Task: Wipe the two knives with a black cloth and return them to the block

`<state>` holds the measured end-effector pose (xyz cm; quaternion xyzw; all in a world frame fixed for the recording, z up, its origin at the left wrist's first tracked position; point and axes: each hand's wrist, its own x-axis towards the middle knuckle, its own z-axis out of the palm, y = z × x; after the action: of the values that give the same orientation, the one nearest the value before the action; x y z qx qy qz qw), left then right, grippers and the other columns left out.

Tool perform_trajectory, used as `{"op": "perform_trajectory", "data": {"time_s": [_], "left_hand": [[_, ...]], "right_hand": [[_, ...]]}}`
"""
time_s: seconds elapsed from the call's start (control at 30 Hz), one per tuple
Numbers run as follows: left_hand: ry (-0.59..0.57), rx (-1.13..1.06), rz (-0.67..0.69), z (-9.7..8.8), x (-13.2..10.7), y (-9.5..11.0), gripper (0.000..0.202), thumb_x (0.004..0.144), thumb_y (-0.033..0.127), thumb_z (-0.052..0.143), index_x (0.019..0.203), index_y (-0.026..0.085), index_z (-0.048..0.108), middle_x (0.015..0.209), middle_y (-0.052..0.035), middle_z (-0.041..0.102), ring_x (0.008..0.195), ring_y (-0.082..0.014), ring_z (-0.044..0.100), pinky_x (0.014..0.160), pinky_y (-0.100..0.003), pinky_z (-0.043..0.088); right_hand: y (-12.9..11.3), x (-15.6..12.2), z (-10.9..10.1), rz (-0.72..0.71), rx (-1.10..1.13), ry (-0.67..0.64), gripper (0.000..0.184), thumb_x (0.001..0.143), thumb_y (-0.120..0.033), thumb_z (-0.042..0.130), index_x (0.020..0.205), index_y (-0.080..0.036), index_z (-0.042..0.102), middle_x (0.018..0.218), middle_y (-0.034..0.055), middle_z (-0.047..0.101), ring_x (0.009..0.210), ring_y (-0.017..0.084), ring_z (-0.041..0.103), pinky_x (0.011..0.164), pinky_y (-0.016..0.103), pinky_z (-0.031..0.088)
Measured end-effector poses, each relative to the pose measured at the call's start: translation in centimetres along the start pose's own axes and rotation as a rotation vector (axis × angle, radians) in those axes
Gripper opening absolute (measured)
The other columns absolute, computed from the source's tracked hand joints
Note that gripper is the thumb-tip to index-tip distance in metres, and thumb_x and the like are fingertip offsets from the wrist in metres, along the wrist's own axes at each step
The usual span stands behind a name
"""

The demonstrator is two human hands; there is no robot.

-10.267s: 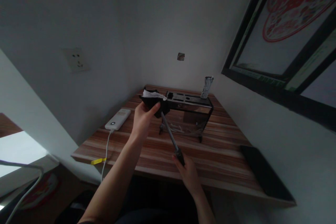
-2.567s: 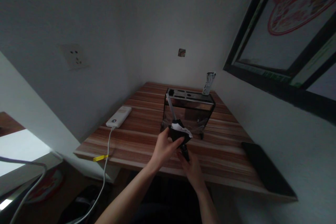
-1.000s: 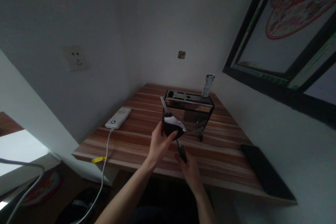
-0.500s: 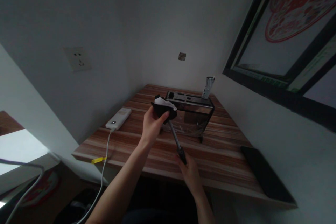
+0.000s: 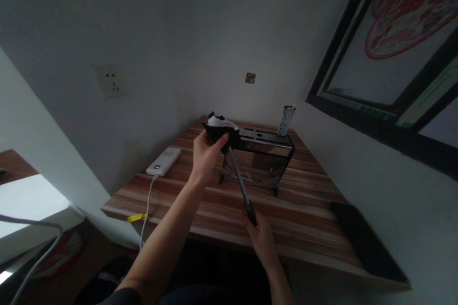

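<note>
My left hand point(image 5: 206, 155) is closed around a dark cloth with a white patch point(image 5: 219, 129), wrapped over the far tip of a long metal rod point(image 5: 238, 182). My right hand point(image 5: 262, 241) grips the rod's black handle point(image 5: 251, 213) near the table's front edge. The rod slants up and away from the handle to the cloth. Just behind stands a black and shiny metal knife holder point(image 5: 263, 158) with slots in its top.
On the wooden table point(image 5: 304, 228) lie a white power bank point(image 5: 163, 161) with a white cable point(image 5: 145, 209) at the left, a dark flat slab point(image 5: 365, 243) at the right, and a small silvery packet point(image 5: 287, 120) by the wall. A wall socket point(image 5: 111, 81) and a framed picture point(image 5: 393, 38) hang above.
My left hand has slid the cloth up the rod from near the handle to its far tip. My right hand has kept hold of the handle in nearly the same place.
</note>
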<state>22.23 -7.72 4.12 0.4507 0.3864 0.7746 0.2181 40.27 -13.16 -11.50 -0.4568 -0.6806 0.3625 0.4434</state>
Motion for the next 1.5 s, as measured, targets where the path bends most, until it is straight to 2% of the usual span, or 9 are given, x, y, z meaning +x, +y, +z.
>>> {"op": "perform_trajectory", "data": {"time_s": [0.3,0.5,0.73,1.0,1.13,1.33,1.5], "left_hand": [[0.085,-0.059,-0.015,0.2,-0.6,-1.0,0.029,0.066,0.034,0.071,0.085,0.012,0.068,0.081,-0.0047,0.070,0.074,-0.0153,0.062,0.067,-0.022,0.045],[0.101,-0.060,-0.034,0.1,-1.6,-1.0,0.027,0.067,0.034,0.070,0.084,0.013,0.066,0.080,-0.0034,0.069,0.074,-0.0141,0.061,0.066,-0.021,0.044],[-0.030,-0.024,-0.180,0.7,-5.3,-2.2,0.034,0.067,0.035,0.070,0.090,0.011,0.063,0.087,-0.0076,0.069,0.080,-0.0186,0.063,0.072,-0.027,0.048],[-0.156,0.095,-0.214,0.4,-9.3,-3.8,0.030,0.071,0.032,0.067,0.093,0.013,0.062,0.092,-0.0082,0.068,0.086,-0.0199,0.063,0.078,-0.028,0.047],[-0.209,0.198,-0.215,0.5,-10.6,-4.1,0.028,0.072,0.030,0.066,0.092,0.012,0.061,0.088,-0.0076,0.068,0.082,-0.0191,0.062,0.075,-0.027,0.046],[-0.276,0.224,-0.241,0.8,-12.1,-4.4,0.028,0.073,0.030,0.065,0.095,0.014,0.060,0.088,-0.0064,0.068,0.083,-0.0200,0.062,0.073,-0.026,0.047],[-0.339,0.249,-0.262,0.5,-12.3,-4.2,0.030,0.070,0.025,0.066,0.097,0.014,0.058,0.091,-0.0076,0.067,0.084,-0.0214,0.062,0.074,-0.028,0.048]], "right_hand": [[0.2,0.0,0.3,-0.030,-0.035,0.021,0.039,0.082,-0.047,0.053,0.094,-0.013,0.068,0.085,0.0106,0.072,0.083,0.026,0.067,0.073,0.031,0.050],[0.1,0.0,0.4,-0.020,-0.070,0.008,0.040,0.081,-0.049,0.053,0.092,-0.014,0.068,0.081,0.0096,0.072,0.078,0.025,0.067,0.069,0.029,0.050],[0.0,0.1,0.2,-0.005,-0.042,0.020,0.040,0.081,-0.050,0.053,0.091,-0.014,0.069,0.081,0.0098,0.072,0.078,0.026,0.066,0.069,0.030,0.050],[-0.2,0.2,0.2,0.021,-0.005,0.016,0.038,0.080,-0.049,0.053,0.088,-0.015,0.069,0.082,0.0101,0.072,0.079,0.027,0.066,0.069,0.031,0.050],[-0.5,0.3,0.1,0.037,0.052,-0.008,0.039,0.081,-0.047,0.052,0.096,-0.015,0.068,0.088,0.0096,0.071,0.083,0.027,0.066,0.074,0.032,0.049],[-0.3,0.3,0.0,0.061,0.077,0.017,0.038,0.080,-0.046,0.054,0.092,-0.013,0.068,0.085,0.0095,0.072,0.082,0.027,0.065,0.071,0.030,0.049],[-0.4,0.1,0.0,0.053,0.067,0.026,0.033,0.079,-0.042,0.054,0.088,-0.013,0.067,0.077,0.0066,0.071,0.072,0.024,0.065,0.064,0.028,0.049]]}}
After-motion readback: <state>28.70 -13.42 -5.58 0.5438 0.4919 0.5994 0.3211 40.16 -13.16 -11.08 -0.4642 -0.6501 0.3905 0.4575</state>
